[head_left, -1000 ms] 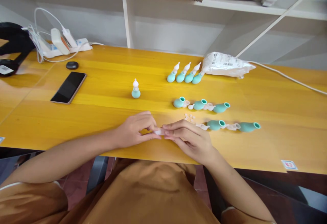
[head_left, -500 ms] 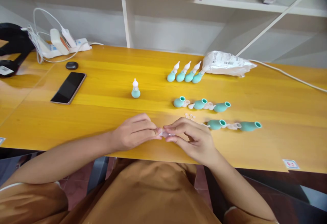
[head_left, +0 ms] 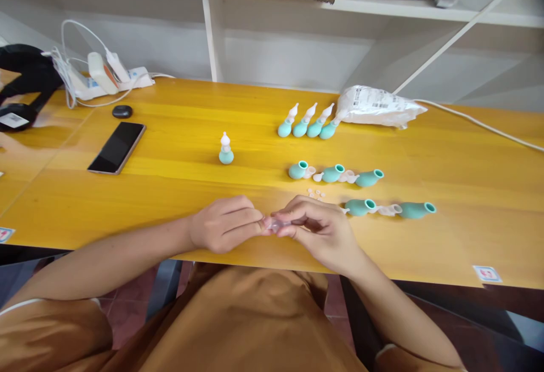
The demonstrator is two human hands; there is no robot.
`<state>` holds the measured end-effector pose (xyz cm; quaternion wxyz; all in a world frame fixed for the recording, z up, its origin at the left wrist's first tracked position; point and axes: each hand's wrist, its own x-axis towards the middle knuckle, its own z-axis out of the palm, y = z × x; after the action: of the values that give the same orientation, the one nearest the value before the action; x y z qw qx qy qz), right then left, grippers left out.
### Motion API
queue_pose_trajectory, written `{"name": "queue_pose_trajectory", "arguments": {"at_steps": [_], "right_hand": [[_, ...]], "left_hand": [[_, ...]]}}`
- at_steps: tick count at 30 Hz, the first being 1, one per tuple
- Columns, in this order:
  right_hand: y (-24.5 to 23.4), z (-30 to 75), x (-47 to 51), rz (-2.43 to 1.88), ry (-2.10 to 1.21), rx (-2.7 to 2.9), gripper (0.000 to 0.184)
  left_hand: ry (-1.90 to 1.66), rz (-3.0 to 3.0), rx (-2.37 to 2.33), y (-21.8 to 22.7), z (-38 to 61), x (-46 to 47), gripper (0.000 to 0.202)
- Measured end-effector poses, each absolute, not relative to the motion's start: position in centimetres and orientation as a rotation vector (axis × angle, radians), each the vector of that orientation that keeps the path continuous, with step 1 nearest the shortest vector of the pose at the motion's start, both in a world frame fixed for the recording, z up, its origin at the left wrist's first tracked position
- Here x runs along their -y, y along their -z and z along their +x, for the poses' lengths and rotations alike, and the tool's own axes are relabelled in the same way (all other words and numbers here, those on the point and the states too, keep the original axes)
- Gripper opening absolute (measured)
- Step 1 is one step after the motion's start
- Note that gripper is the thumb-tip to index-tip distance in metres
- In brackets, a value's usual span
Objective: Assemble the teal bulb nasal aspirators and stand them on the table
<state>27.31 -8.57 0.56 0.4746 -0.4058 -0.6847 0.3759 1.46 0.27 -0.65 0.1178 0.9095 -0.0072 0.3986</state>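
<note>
Left hand [head_left: 232, 225] and right hand [head_left: 323, 230] pinch one clear piece [head_left: 279, 225] between fingertips | piece over counter [head_left: 182, 182], nearer and right of lone bulb [head_left: 226, 149] | rings [head_left: 318, 192], open bulbs [head_left: 333, 173] also right of lone bulb | judged light, smooth, maybe slippery; stiffness unclear; take it gently by its ends
</note>
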Motion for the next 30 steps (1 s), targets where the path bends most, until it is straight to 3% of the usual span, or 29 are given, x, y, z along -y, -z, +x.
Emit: {"name": "queue_pose_trajectory", "arguments": {"at_steps": [5,11,17,24,30], "right_hand": [[-0.8,27.6,8.8,-0.948,-1.113,1.595,0.014],[-1.2,27.5,8.5,-0.829,-0.756,1.777,0.014],[-1.6,27.9,8.2,-0.888,-0.602,1.902,0.017],[-2.3,30.7,6.3,-1.319,0.137,2.026,0.036],[0.3,31.2,3.2,-1.48,0.4,2.094,0.045]], "left_hand": [[-1.199,2.516,-0.103,0.2,2.2,1.1,0.025],[-1.156,2.139,-0.25,0.0,3.0,1.9,0.01],[-1.036,1.977,-0.426,0.6,2.9,1.5,0.015],[-0.876,1.85,-0.736,1.1,3.1,0.2,0.013],[-0.838,1.852,-0.718,1.5,3.3,-0.1,0.012]]}}
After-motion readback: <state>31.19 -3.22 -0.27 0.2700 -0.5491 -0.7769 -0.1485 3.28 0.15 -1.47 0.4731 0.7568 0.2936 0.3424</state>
